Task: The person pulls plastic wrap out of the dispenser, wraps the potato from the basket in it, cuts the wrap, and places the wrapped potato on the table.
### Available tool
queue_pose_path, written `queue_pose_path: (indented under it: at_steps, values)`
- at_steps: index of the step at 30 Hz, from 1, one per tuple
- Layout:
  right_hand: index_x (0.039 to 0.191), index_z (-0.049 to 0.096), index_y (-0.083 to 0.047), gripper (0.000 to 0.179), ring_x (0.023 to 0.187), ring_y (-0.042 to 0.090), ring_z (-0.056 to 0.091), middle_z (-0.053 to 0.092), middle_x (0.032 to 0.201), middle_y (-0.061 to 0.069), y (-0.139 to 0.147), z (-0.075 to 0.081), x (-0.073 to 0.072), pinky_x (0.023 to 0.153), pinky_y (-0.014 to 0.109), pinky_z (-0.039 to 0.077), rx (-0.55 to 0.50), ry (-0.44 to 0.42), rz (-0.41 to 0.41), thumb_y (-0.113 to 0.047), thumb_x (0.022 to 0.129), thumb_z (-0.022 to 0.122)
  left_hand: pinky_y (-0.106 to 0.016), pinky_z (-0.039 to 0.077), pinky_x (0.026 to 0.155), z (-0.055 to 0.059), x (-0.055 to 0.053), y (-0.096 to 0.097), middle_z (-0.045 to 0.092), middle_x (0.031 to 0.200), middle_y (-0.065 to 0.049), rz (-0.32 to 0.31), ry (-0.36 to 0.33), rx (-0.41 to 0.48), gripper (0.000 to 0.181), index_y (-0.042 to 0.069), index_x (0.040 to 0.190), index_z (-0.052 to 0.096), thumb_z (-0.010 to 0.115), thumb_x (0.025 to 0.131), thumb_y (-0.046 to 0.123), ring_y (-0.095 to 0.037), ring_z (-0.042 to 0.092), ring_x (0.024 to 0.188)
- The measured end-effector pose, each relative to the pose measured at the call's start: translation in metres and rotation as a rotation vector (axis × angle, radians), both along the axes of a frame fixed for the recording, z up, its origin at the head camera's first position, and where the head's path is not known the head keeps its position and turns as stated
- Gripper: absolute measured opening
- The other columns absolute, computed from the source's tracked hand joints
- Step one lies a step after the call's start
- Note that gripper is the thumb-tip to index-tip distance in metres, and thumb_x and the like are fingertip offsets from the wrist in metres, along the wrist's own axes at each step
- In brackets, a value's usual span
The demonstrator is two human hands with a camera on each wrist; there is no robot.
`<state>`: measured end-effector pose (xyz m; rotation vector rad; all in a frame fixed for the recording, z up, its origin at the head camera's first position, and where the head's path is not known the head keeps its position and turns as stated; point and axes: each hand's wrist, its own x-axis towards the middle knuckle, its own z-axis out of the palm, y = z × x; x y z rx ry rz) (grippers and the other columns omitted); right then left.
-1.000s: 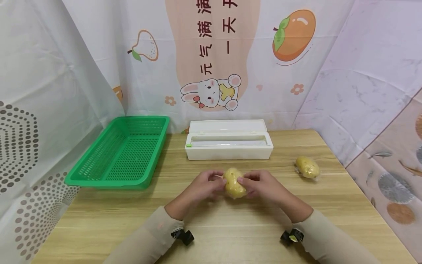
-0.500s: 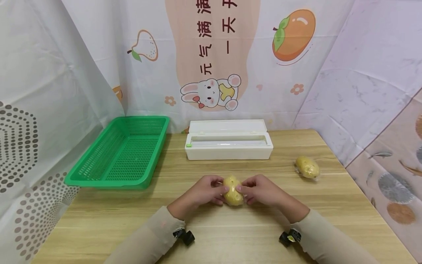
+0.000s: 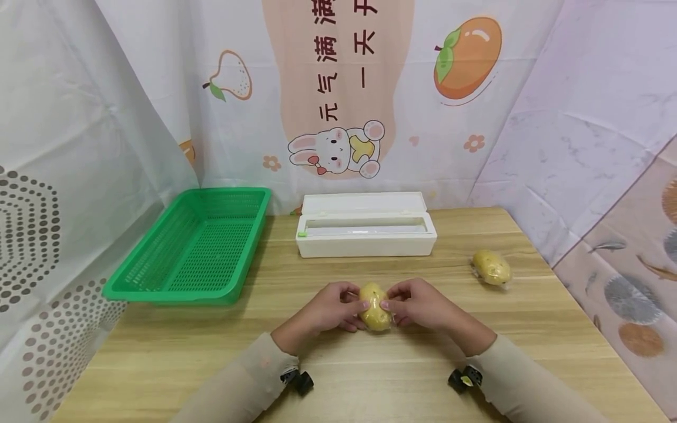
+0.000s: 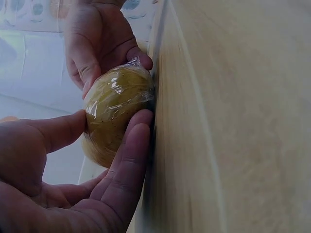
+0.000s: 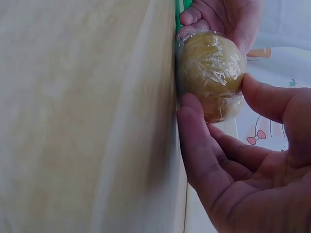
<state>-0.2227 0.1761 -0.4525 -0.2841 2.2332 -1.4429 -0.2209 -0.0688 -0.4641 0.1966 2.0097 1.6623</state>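
Note:
Between the two hands is a yellow potato point(image 3: 375, 311) wrapped in clear cling film, low over the wooden table. My left hand point(image 3: 334, 308) pinches its left side, thumb on top and fingers beneath, as the left wrist view shows on the potato point(image 4: 116, 104). From the other side my right hand point(image 3: 420, 304) grips it the same way. Crinkled film ends stick out around the potato point(image 5: 211, 73) in the right wrist view. Farther right lies a second film-wrapped potato point(image 3: 492, 267), touched by neither hand.
A white cling film dispenser point(image 3: 367, 245) with its lid raised stands behind the hands, a roll inside. At the left is a green perforated basket point(image 3: 239, 264). Printed cloth point(image 3: 238, 141) hangs along the table's back edge.
Both hands have brought the potato slightly nearer the front edge and turned it a little more upright, then held it almost still. The dispenser, basket and second potato stay in place.

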Motion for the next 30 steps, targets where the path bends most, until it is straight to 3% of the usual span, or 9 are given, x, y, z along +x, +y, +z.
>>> queue_pose_path:
  at_steps: [10, 13, 16, 20, 24, 30]
  values:
    - [0.116, 0.072, -0.003, 0.043, 0.079, 0.022, 0.072, 0.071, 0.098, 0.011, 0.018, 0.004, -0.003, 0.068, 0.037, 0.061, 0.116, 0.111, 0.010, -0.041, 0.094, 0.076, -0.037, 0.064, 0.069, -0.005, 0.002, 0.008, 0.066, 0.113, -0.018, 0.021, -0.021, 0.037, 0.054, -0.007, 0.135, 0.052, 0.076, 0.095, 0.020, -0.025, 0.075, 0.077]
    - [0.113, 0.074, -0.008, 0.036, 0.079, 0.021, 0.070, 0.072, 0.097, 0.010, 0.033, 0.016, -0.008, 0.067, 0.037, 0.060, 0.182, 0.184, -0.007, -0.040, 0.095, 0.074, -0.037, 0.064, 0.070, -0.004, 0.002, 0.012, 0.066, 0.112, -0.018, 0.027, -0.018, 0.045, 0.053, -0.007, 0.134, 0.052, 0.077, 0.095, 0.019, -0.026, 0.076, 0.078]
    - [0.112, 0.076, -0.012, 0.031, 0.084, 0.019, 0.068, 0.074, 0.100, 0.006, 0.051, 0.033, -0.017, 0.069, 0.034, 0.057, 0.279, 0.310, -0.039, -0.039, 0.096, 0.073, -0.036, 0.064, 0.069, -0.002, -0.001, 0.015, 0.066, 0.112, -0.018, 0.033, -0.009, 0.046, 0.053, -0.007, 0.134, 0.053, 0.077, 0.095, 0.019, -0.026, 0.076, 0.078]
    - [0.114, 0.076, -0.012, 0.035, 0.094, 0.023, 0.070, 0.076, 0.106, 0.005, 0.083, 0.054, -0.025, 0.073, 0.033, 0.055, 0.391, 0.452, -0.138, -0.042, 0.097, 0.072, -0.035, 0.064, 0.070, -0.001, -0.005, 0.023, 0.065, 0.113, -0.017, 0.023, -0.012, 0.042, 0.055, -0.005, 0.137, 0.053, 0.077, 0.095, 0.021, -0.026, 0.076, 0.079]
    - [0.123, 0.073, -0.010, 0.051, 0.107, 0.032, 0.070, 0.074, 0.118, 0.012, 0.117, 0.067, -0.030, 0.078, 0.037, 0.057, 0.451, 0.459, -0.236, -0.053, 0.098, 0.066, -0.035, 0.064, 0.070, 0.000, -0.009, 0.034, 0.066, 0.112, -0.015, 0.020, -0.009, 0.032, 0.056, -0.005, 0.137, 0.053, 0.078, 0.094, 0.021, -0.025, 0.076, 0.078]
    - [0.137, 0.062, -0.002, 0.067, 0.123, 0.047, 0.060, 0.061, 0.136, 0.028, 0.164, 0.068, -0.038, 0.088, 0.051, 0.057, 0.502, 0.384, -0.277, -0.058, 0.100, 0.059, -0.035, 0.064, 0.068, -0.002, -0.017, 0.050, 0.066, 0.109, -0.015, 0.023, -0.005, 0.030, 0.054, -0.005, 0.136, 0.055, 0.078, 0.094, 0.020, -0.026, 0.077, 0.076]
